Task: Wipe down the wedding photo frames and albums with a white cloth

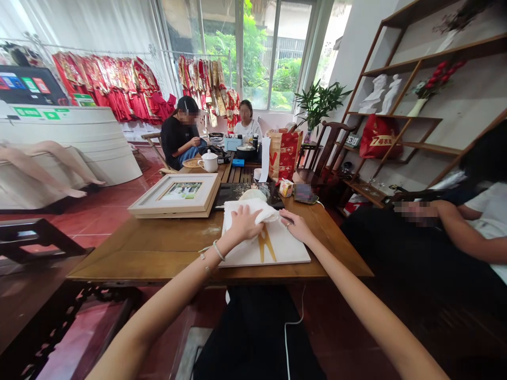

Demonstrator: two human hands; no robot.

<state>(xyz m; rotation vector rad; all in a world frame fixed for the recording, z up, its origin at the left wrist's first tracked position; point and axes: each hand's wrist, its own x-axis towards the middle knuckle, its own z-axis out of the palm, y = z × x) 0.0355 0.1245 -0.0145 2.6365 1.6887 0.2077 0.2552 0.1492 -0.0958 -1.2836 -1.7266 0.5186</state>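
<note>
Yellow prongs lengthwise, tips nearest, left grip wide over cloth, right grip unclear.

From the board, bare table leaves passage at 9 and 3 o'clock; frames block 10, the black slab 12.

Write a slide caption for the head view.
Left hand spread on white cloth, right hand at the edge of a white board on a wooden table.
</note>
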